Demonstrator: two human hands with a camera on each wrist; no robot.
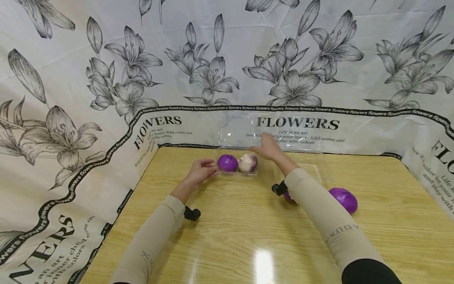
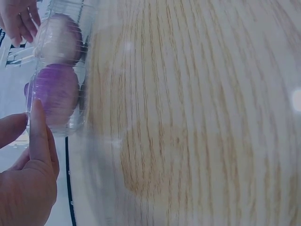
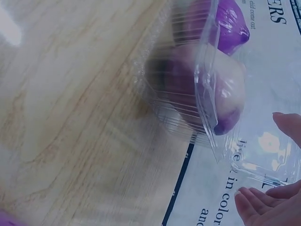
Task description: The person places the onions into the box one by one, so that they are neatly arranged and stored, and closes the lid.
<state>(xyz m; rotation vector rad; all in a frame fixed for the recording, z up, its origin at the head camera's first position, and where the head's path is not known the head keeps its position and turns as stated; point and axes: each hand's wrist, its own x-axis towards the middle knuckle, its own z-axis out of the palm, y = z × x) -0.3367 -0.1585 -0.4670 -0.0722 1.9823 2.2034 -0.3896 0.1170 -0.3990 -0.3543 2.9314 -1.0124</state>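
A clear plastic clamshell box (image 1: pixel 237 172) stands at the table's back edge, its transparent lid (image 1: pixel 234 132) raised against the printed cloth. Inside sit a glossy purple round vegetable (image 1: pixel 227 163) with a small pointed tip and a white-and-purple one (image 1: pixel 247 162), side by side. My left hand (image 1: pixel 200 172) is at the box's left end, its extended fingertips (image 2: pixel 38 110) right at the rim and side wall. Over the right part of the raised lid is my right hand (image 1: pixel 268 148); in the right wrist view its thumb and fingers (image 3: pixel 254 202) are spread apart beside the lid.
Another clear plastic container (image 1: pixel 313 169) lies behind my right forearm. A purple round vegetable (image 1: pixel 344 200) rests right of that forearm, and another (image 1: pixel 289 198) is mostly hidden by the sleeve. White flower-printed cloth (image 1: pixel 205 130) rises behind the wooden table (image 1: pixel 227 228).
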